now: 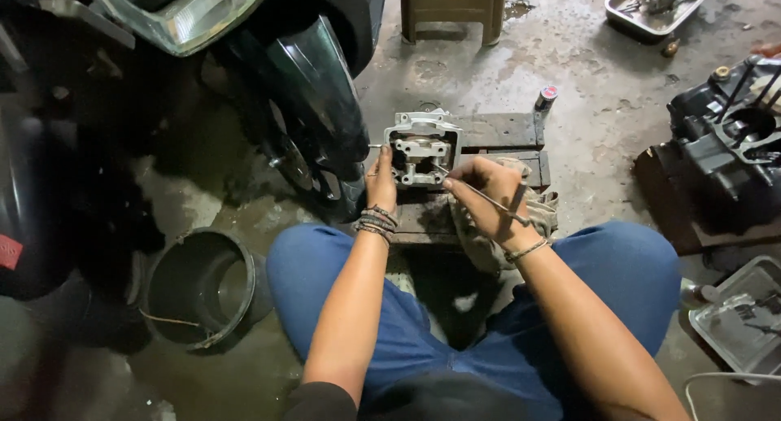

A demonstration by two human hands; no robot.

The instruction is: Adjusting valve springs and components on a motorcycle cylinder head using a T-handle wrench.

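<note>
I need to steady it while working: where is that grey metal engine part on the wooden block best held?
Grip the engine part by its left outer wall, coming from the left, as the left hand does. That side seems flat and bare, and it leaves the right hand room for its thin tool.

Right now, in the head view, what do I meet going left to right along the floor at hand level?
Motorcycle front wheel → left hand → metal engine part → right hand holding a thin tool → small bottle → black engine block.
</note>
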